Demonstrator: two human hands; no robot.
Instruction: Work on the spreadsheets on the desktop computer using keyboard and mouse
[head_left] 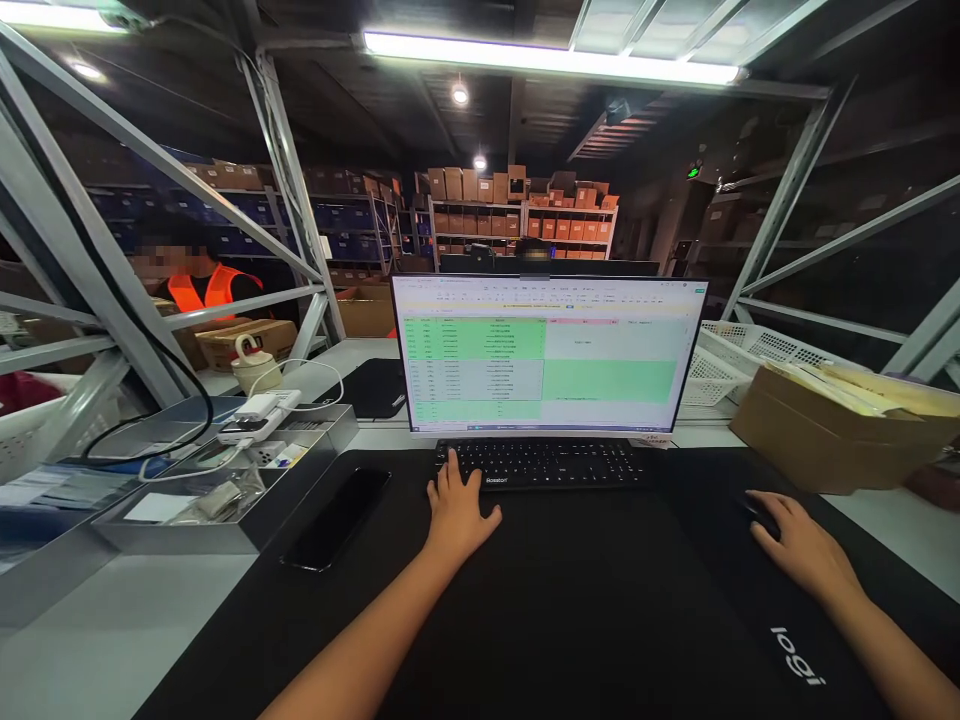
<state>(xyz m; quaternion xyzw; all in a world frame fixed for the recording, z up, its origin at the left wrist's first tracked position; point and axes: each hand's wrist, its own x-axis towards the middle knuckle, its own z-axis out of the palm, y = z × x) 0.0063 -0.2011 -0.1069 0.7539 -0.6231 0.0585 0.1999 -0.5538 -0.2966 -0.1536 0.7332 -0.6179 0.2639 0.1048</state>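
While the left hand spreads its fingers over the keyboard, the right hand holds the mouse.

Two bare hands, palms down and set wide apart, one near the centre of the frame, one at right.
The bare, slender left forearm slants up from the bottom edge, left of centre; its five-fingered left hand lies spread, fingers pointing up the frame, thumb out to the right. The bare right forearm rises from the lower right corner, its right hand loosely curled, reaching leftward.
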